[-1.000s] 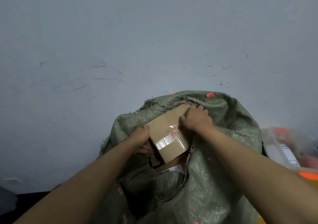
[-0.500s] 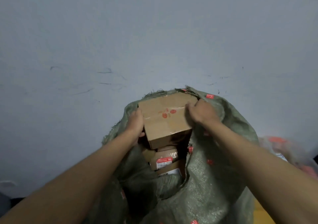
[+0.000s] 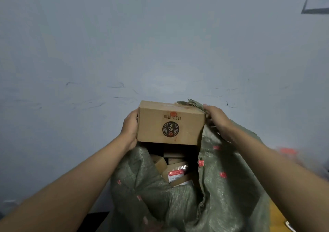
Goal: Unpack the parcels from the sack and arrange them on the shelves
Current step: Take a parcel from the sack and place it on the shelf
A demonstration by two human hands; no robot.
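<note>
Box: box [image 3: 170, 123] held just above the sack [image 3: 222, 187] mouth.
Left hand: left hand [image 3: 130, 128] grips its left side.
Right hand: right hand [image 3: 216, 117] grips its right side, sack edge beneath.
Risk: trapped fabric could snag the box.

Single head cam, looks fwd/down from above, close over sack [image 3: 222, 187] mouth, facing wall [image 3: 124, 44].

Storeroom, prob.: scuffed bare wall [image 3: 160, 44] (sack [image 3: 222, 187] of parcels [image 3: 175, 171]).
</note>
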